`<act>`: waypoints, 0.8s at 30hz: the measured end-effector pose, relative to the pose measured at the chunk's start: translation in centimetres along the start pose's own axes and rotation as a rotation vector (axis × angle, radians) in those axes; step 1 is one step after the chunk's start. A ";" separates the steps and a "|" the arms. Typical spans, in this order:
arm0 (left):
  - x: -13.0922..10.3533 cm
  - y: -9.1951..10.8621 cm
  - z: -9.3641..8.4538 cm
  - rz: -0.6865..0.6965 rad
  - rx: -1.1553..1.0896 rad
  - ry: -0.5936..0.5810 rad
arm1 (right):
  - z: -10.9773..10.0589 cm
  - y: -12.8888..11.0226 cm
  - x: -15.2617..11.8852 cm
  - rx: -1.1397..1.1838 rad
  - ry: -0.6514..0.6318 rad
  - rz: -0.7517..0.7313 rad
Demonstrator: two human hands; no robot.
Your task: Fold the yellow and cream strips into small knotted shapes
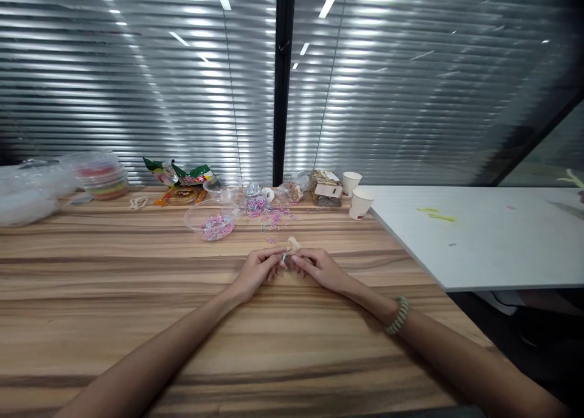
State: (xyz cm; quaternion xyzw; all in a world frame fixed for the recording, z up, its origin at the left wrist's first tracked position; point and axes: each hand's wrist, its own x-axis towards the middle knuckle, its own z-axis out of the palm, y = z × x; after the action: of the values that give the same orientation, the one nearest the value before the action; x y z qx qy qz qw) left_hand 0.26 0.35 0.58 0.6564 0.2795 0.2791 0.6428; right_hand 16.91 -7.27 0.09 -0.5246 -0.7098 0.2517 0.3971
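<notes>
My left hand (259, 273) and my right hand (322, 269) meet over the middle of the wooden table. Thumb and fingers of the left pinch a small pale green piece (283, 258), too small to make out its kind. A short cream-coloured strip (294, 243) sticks up between the hands, and the right hand's fingers are closed on its lower end. Just beyond lie a few loose pink clip-like pieces (271, 240). A clear plastic bowl (194, 218) of small pink, purple and white pieces stands past my left hand.
More small pieces (274, 218) are scattered beyond my hands. Along the blinds stand snack packets (182, 174), a gold box (326, 187), two paper cups (361, 204) and stacked plastic tubs (98, 177). A white table (493, 241) adjoins at right, bearing yellow strips (438, 216).
</notes>
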 end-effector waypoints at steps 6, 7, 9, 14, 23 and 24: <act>0.5 -0.1 -0.2 0.077 0.044 0.272 | 0.2 0.3 0.0 -0.070 0.009 -0.075; 0.5 -0.1 -0.2 0.078 0.045 0.280 | 0.3 0.2 0.0 -0.116 0.009 -0.102; 0.5 -0.2 -0.3 0.083 0.053 0.284 | 0.4 0.1 -0.1 -0.207 0.006 -0.163; 0.5 -0.5 -0.3 0.162 0.116 0.325 | 0.8 0.1 -0.6 -0.377 -0.068 -0.273; 0.5 -0.5 -0.6 0.247 0.269 0.154 | 0.8 0.5 -0.8 -0.493 -0.127 -0.311; 0.5 -0.5 -0.7 0.230 0.270 0.145 | 0.8 0.4 -0.8 -0.497 -0.134 -0.302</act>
State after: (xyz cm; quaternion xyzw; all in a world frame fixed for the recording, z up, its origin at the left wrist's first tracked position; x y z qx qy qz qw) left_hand 0.07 1.16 0.11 0.7425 0.2832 0.3572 0.4908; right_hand 16.59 -7.80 -0.92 -0.4763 -0.8443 0.0422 0.2418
